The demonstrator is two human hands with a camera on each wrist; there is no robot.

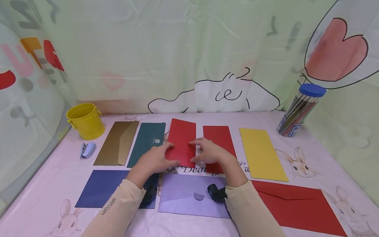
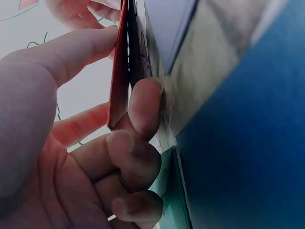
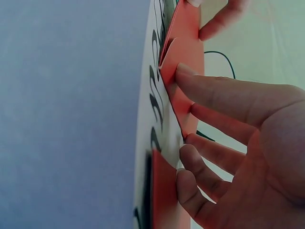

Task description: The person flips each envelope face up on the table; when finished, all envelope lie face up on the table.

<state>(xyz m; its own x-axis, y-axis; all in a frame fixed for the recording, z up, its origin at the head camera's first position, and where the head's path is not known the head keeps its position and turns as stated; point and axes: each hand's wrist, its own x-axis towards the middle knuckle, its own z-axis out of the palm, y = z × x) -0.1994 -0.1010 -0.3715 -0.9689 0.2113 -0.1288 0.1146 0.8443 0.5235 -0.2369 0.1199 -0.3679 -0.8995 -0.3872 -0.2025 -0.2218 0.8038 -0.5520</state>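
Two hands: apart from each other, both on one upright red envelope (image 1: 181, 140) at the centre of the spread.
Left hand (image 1: 154, 159): pinches the envelope's left side, thumb on its face and a finger tucked underneath, so that edge is off the cloth.
Right hand (image 1: 211, 151): thumb and forefinger fairly straight, touching the face near the right edge; the wrist view shows the thumb on a flap.
Just right of it: a second red envelope (image 1: 217, 141), partly under the right hand and forearm.
Rest of the back row: a brown envelope (image 1: 109, 141) and a dark green envelope (image 1: 148, 138) on the left, a yellow envelope (image 1: 263, 153) on the right.
Front row: a blue envelope (image 1: 102, 187) partly beneath the left forearm, a lilac envelope (image 1: 185, 189) with a rounded tab, and a wide red envelope (image 1: 305, 204).
Far left corner: a yellow bucket (image 1: 91, 125), with a small pale-blue stapler (image 1: 88, 150) just in front.
Far right: a clear tube of pencils (image 1: 299, 112) under a blue lid (image 1: 312, 90).
Tablecloth (image 1: 44, 184): pinkish, printed with rabbits and black lettering.
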